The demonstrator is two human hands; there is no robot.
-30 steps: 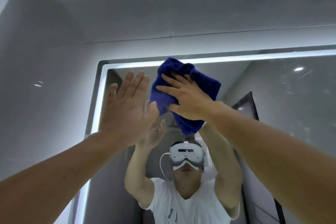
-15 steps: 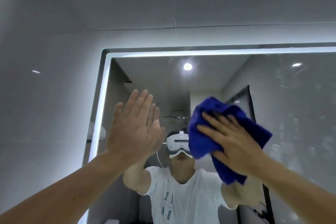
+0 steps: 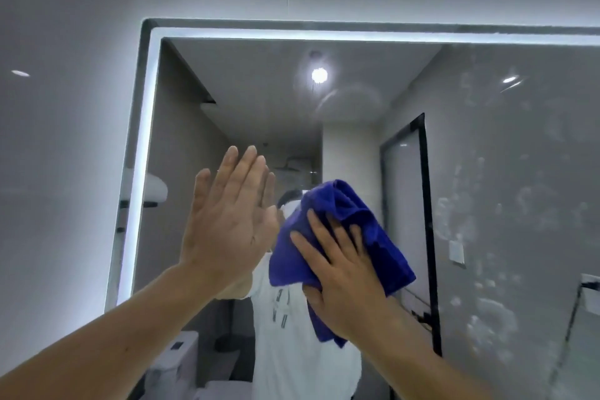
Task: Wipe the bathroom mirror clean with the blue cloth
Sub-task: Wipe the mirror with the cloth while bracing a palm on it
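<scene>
Lowered: one blue cloth [image 3: 344, 221] | right hand [image 3: 344, 279] presses | left hand [image 3: 227, 224] flat, perhaps touching mirror [image 3: 487, 140]

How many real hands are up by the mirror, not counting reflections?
2. The left hand is raised flat, fingers straight, near the left side of the mirror. The right hand is just right of it, spread over the blue cloth, pressing it on the glass.

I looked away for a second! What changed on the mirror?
The right hand slid the blue cloth down the mirror, away from its lit top edge. It still presses the cloth; the left hand stays flat on the glass.
</scene>
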